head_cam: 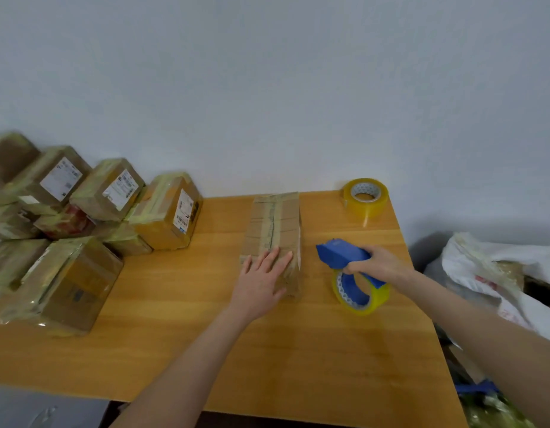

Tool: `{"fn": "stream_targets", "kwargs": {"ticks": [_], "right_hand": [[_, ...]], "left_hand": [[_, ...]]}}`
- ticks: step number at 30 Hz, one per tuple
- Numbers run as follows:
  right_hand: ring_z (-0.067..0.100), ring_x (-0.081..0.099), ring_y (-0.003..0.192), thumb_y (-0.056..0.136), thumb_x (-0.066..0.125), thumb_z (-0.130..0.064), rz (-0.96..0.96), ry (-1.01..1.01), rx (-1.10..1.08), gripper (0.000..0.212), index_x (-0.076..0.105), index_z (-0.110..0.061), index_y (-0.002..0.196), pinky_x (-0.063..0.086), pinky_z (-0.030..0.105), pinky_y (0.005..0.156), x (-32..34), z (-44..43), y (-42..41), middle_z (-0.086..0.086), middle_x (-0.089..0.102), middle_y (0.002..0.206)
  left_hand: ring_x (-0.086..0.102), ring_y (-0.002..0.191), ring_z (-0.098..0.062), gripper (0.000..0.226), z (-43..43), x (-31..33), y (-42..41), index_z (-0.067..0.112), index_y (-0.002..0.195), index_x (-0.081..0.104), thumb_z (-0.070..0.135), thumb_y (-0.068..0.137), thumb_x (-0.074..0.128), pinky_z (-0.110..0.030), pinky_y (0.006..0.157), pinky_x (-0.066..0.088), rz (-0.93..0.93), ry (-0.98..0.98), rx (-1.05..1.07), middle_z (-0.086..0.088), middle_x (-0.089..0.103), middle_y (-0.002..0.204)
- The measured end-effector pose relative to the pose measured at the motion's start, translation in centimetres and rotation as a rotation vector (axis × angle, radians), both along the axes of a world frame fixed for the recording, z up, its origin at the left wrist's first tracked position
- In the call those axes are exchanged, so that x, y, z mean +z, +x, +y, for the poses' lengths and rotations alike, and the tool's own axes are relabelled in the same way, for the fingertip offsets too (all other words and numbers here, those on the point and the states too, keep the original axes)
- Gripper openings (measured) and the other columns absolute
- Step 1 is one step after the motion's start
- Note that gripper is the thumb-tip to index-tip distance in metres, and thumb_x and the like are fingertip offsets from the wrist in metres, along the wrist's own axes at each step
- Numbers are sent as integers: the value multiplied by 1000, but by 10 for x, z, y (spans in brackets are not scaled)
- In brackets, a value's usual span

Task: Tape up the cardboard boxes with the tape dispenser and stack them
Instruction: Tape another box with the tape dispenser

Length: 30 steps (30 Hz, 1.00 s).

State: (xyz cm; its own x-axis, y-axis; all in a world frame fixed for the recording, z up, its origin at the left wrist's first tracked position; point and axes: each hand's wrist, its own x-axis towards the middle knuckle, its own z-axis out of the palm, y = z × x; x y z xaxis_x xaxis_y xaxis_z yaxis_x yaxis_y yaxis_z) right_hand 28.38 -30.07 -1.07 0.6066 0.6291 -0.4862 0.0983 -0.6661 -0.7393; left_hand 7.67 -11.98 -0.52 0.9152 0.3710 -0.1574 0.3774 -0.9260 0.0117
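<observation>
With my open left hand (261, 281) flat on the box (275, 225) near the tabletop's (187, 335) back edge and my right hand (380, 264) gripping the dispenser (340, 253) beside it, weak pressing may let the box slide.

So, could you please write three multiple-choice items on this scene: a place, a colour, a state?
1. Where is the spare yellowish tape roll? A. far right corner of the wooden table B. a shelf C. a chair
2. The plastic tape dispenser in the right hand is: A. red B. blue C. black
3. The left hand on the taped brown cardboard box is: A. fisted B. pinching a flap C. flat
Key: 1A, it stands near the wall; 2B, blue body; 3C, it rests palm-down, outstretched.
</observation>
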Motion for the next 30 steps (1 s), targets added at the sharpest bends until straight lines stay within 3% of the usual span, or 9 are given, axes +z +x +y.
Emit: {"fn": "stream_targets", "kwargs": {"ticks": [2, 6, 9, 14, 17, 20, 22, 25, 30], "right_hand": [[18, 58, 83, 79, 77, -29, 128, 18, -132, 53, 53, -15, 125, 45, 27, 62, -16, 7, -10, 6, 60, 110], [34, 62, 101, 72, 79, -47, 391, -2, -342, 74, 49, -16, 132, 53, 53, 90, -52, 17, -29, 13, 62, 115], [33, 60, 106, 68, 72, -68, 450, -51, -359, 86, 50, -13, 130, 50, 47, 95, -50, 21, -36, 12, 60, 122], [31, 55, 107, 89, 53, -60, -45, -174, -103, 68, 48, -6, 131, 44, 45, 92, -11, 22, -27, 19, 55, 125], [29, 52, 123, 96, 48, -52, -288, -131, -14, 73, 30, -5, 149, 45, 38, 95, 6, 46, -40, 13, 48, 143], [25, 52, 123, 96, 49, -51, -200, 19, 60, 71, 27, -11, 150, 46, 30, 94, 19, 85, -79, 6, 49, 143], [25, 56, 117, 90, 55, -57, -122, 63, 23, 78, 26, -15, 148, 51, 38, 95, 15, 106, -93, 5, 54, 137], [28, 60, 108, 83, 60, -62, -156, -7, -30, 87, 23, -14, 146, 54, 45, 88, 4, 115, -95, 7, 58, 129], [31, 59, 109, 99, 46, -42, -243, -30, -4, 56, 29, -13, 143, 53, 45, 88, -3, 117, -92, 11, 58, 130]], "left_hand": [[-1, 148, -16, 74, -1, 0, 0, 39, 151, -7, 46, 97, 44, -43, 120, 1, -2, 11, -5, 3, -5, 162], [-5, 148, -18, 75, -3, 2, -2, 38, 151, -9, 45, 98, 43, -43, 120, 0, 9, 0, -11, -2, -8, 162], [-5, 148, -20, 75, -5, 7, -3, 39, 150, -10, 48, 97, 43, -42, 119, -2, 20, -42, -10, -5, -11, 161], [20, 144, -15, 60, 13, 17, -17, 32, 152, 21, 38, 98, 47, -34, 113, 28, -437, -400, 254, 7, 9, 161], [24, 143, -18, 63, 29, 13, -24, 15, 153, 19, 37, 100, 45, -31, 113, 26, -554, -433, 542, -3, 24, 158], [34, 139, -27, 76, 29, 12, -10, 10, 154, 12, 46, 96, 48, -39, 111, 33, -487, -701, 705, -11, 31, 154], [42, 133, -24, 81, 25, 12, 3, 8, 151, 19, 47, 92, 57, -35, 101, 42, -480, -803, 763, -7, 40, 148], [56, 114, -19, 58, 23, 4, 10, 14, 133, 42, 38, 86, 68, -26, 82, 47, -509, -806, 764, 5, 56, 122], [55, 118, -19, 38, 33, -2, -1, 12, 134, 48, 21, 97, 53, -28, 92, 48, -550, -850, 651, -1, 59, 127]]}}
